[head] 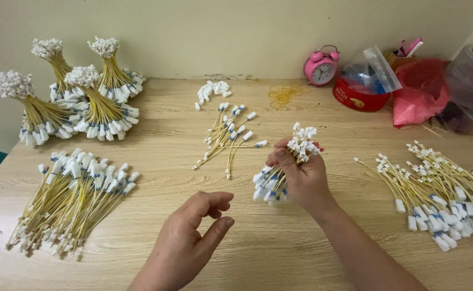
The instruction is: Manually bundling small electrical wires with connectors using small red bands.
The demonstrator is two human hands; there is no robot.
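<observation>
My right hand [302, 178] grips a bundle of short yellow wires [279, 175] with white connectors at both ends; one end fans out above my fingers, the other hangs below. My left hand [193, 237] hovers over the wooden table [268, 242] at lower centre, fingers curled loosely and holding nothing. A small loose scatter of the same wires [228, 134] lies just beyond both hands.
A large pile of wires [72, 202] lies at left, another pile [441, 196] at right. Several tied bundles [75, 102] stand at back left. Loose white connectors [212, 91], rubber bands [285, 94], a pink alarm clock [321, 66], a red tin [359, 96] and bags [419, 91] line the back.
</observation>
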